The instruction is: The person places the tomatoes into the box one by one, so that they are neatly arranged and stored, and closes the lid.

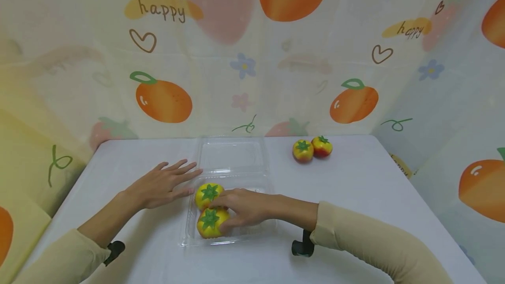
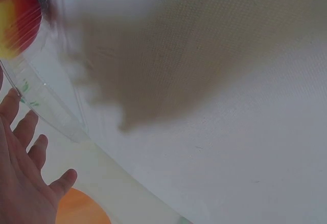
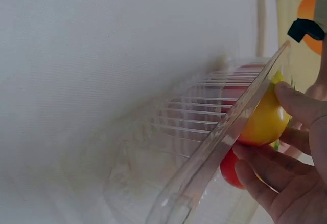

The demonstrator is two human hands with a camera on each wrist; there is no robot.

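A clear plastic clamshell box [image 1: 248, 231] lies with its lid [image 1: 232, 154] folded back. Inside, along its left side, are two yellow-and-red persimmon-like fruits with green star-shaped tops: a far fruit [image 1: 206, 193] and a near fruit [image 1: 209, 222]. My right hand [image 1: 246, 207] reaches in from the right and grips the near fruit, also seen as a yellow fruit [image 3: 265, 119] between thumb and fingers in the right wrist view. With fingers spread and straight, my left hand [image 1: 165, 185] is at the box's left edge; whether it touches the rim is unclear.
Two more such fruits, a left one [image 1: 303, 151] and a right one [image 1: 322, 147], stand side by side at the back right of the white table [image 1: 339, 183]. Behind the table hangs a fruit-printed curtain [image 1: 276, 91]. Each wrist wears a dark strap mount [image 1: 303, 246].
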